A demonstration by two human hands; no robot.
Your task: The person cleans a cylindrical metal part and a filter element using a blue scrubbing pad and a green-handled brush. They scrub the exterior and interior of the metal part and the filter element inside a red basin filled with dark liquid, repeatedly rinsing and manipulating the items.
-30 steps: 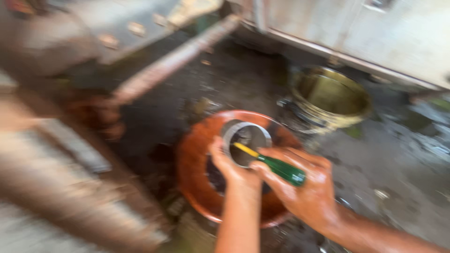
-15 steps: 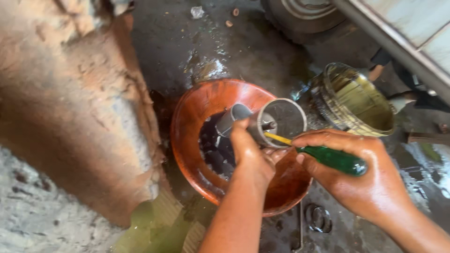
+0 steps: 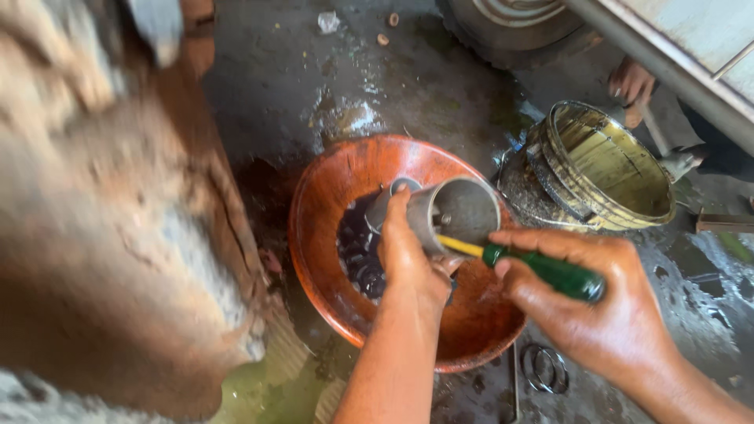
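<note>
Since half a second ago both hands sit lower in the head view. Left hand (image 3: 412, 263) clasps a metal cylinder (image 3: 455, 210) over the red bowl (image 3: 330, 196); right hand (image 3: 605, 306) grips a green-handled screwdriver (image 3: 542, 268), tip inside the cylinder.

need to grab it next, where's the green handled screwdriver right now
In the head view the screwdriver is right of centre, gripped by the right hand above the reddish bowl, its tip inside the metal cylinder held by the left hand.
</note>
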